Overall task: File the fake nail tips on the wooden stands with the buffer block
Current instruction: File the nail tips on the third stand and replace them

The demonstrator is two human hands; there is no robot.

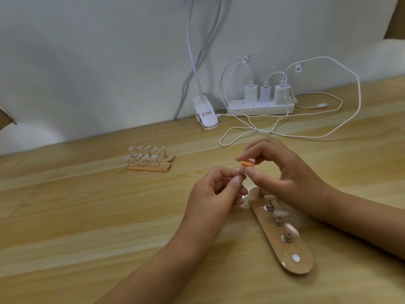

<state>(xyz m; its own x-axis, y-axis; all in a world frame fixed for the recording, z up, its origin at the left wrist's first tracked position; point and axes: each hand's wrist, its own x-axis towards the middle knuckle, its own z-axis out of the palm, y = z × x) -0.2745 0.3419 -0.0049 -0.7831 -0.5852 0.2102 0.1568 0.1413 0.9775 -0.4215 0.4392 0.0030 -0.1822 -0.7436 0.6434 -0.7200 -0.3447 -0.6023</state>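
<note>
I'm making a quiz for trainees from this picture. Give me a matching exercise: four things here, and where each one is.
Things:
1 buffer block
2 power strip
3 long wooden stand
4 two short wooden stands

Places:
a against the wall
b beneath the right hand and forearm
c pinched in the right hand
d farthest left

Pairs: 1-c, 2-a, 3-b, 4-d

The left forearm (166,260) is reaching up from the lower edge and the right forearm (361,224) is coming in from the right. The left hand (215,191) is curling its fingers, pinching a small pale piece (241,172) (too blurred to identify) between thumb and forefinger. The right hand (282,172) is pinching a small orange-topped buffer block (247,163) just above it.
</note>
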